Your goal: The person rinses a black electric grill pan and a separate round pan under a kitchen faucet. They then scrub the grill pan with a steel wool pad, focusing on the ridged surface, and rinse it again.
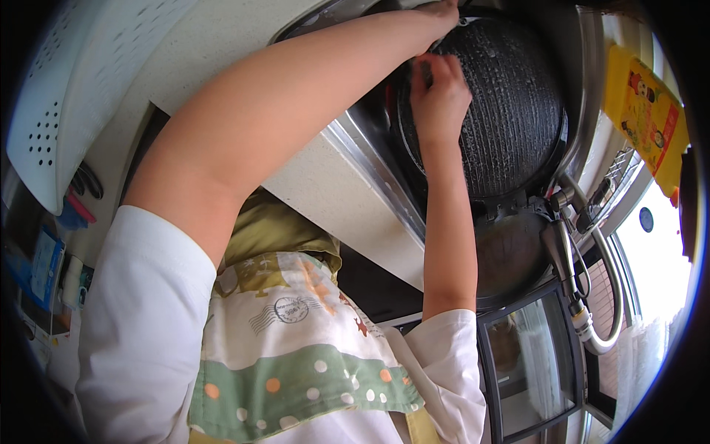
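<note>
A round black ridged griddle plate [499, 105], wet with droplets and streaks, lies tilted in the steel sink. A hinge [502, 208] joins it to a second dark round part [507, 255], which has a murky, shiny surface. My left hand [444, 10] is at the plate's far rim, partly cut off by the picture's top edge; its fingers are mostly hidden. My right hand [442, 91] is over the plate's left side with curled, slightly blurred fingers. Whether anything is in its grasp cannot be made out.
A curved steel faucet [560, 255] stands right of the sink, by a window. The pale counter edge [344, 194] runs between my body and the sink. A white perforated basket [50, 127] is at the left, and a yellow printed package [646, 116] at the right.
</note>
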Tool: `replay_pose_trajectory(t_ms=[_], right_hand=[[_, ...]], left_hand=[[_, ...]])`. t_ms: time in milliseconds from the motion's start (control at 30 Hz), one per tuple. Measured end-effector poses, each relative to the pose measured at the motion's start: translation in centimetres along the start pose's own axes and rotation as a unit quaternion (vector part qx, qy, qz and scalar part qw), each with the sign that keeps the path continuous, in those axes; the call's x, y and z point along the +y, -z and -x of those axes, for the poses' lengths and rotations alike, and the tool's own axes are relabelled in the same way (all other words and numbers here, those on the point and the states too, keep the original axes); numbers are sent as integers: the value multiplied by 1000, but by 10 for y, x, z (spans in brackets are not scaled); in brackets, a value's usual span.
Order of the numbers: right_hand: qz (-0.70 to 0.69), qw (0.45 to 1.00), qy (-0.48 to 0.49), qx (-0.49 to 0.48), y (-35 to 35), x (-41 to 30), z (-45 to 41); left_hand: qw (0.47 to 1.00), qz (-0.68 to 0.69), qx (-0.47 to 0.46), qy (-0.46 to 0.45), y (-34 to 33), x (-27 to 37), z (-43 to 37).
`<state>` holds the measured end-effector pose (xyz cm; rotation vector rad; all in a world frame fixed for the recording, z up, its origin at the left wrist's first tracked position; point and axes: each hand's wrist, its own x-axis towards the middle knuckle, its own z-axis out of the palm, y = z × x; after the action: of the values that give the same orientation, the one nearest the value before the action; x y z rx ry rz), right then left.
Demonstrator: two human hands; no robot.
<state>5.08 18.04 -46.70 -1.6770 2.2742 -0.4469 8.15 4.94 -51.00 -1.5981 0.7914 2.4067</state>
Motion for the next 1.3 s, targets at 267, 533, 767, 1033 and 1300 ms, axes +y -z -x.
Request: replay_pose_trajectory(t_ms=[267,533,767,1033,1300], right_hand=[[44,994,29,-97,17,-8,62],[136,979,-86,123,14,60,-89],[29,996,-78,32,-11,-9,-20],[184,962,-120,159,38,99,-101],[43,990,-125,50,-12,11,-51]], left_hand=[[995,81,31,57,-3,-8,-2],[988,106,86,75,-8,10,28],[988,116,80,69,-4,1,17],[986,122,95,67,-9,7,16],[983,165,56,66,-5,1,7]])
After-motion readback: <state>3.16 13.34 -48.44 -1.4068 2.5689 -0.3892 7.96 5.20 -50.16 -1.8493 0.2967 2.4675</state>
